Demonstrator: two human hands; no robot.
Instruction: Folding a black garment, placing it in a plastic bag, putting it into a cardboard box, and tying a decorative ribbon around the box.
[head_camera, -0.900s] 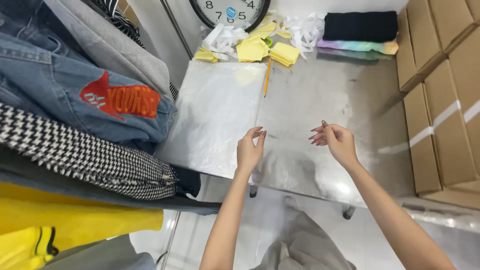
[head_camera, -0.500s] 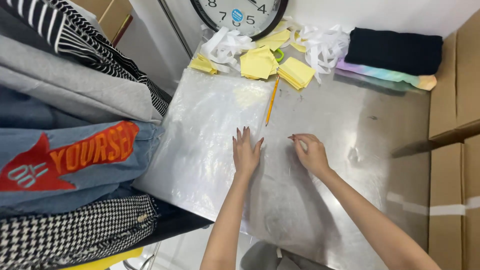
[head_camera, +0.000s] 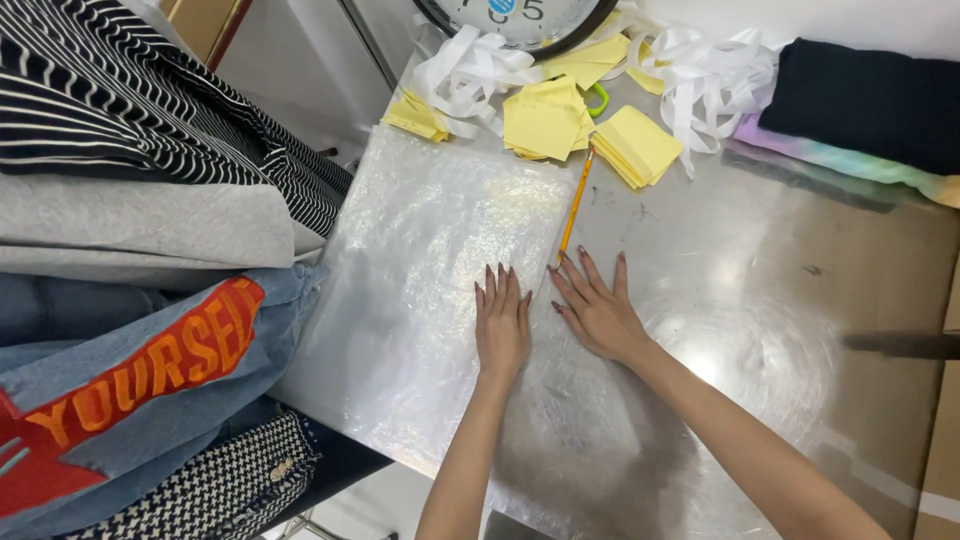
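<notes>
Cut off at the top edge: a round wall clock (head_camera: 520, 20), only its lower rim in frame. Half buried under white paper strips (head_camera: 700, 80) and yellow paper squares (head_camera: 545, 120): something small and green (head_camera: 598, 98), too hidden to name. Hard to trace against the steel table (head_camera: 780, 300): the clear plastic bag (head_camera: 430, 270), glossy and crinkled, spread flat across the centre-left of the frame, its lower right edge lost in glare.

Left hand (head_camera: 502, 325) flat, palm down on the bag near its right edge, fingers straight and close together, gripping nothing. Right hand (head_camera: 596, 310) just beside it, palm down, fingers fanned apart and holding nothing, fingertips close to the lower end of an orange pencil (head_camera: 575, 205) lying along the bag's right edge. Forearms entering from the bottom of the frame.

Compared with half a second ago: hands closer together, right hand now spread open instead of loosely curled.

Stacked clothing at left: striped knit (head_camera: 120, 90), grey fabric (head_camera: 140, 220), denim jacket (head_camera: 150, 380).
</notes>
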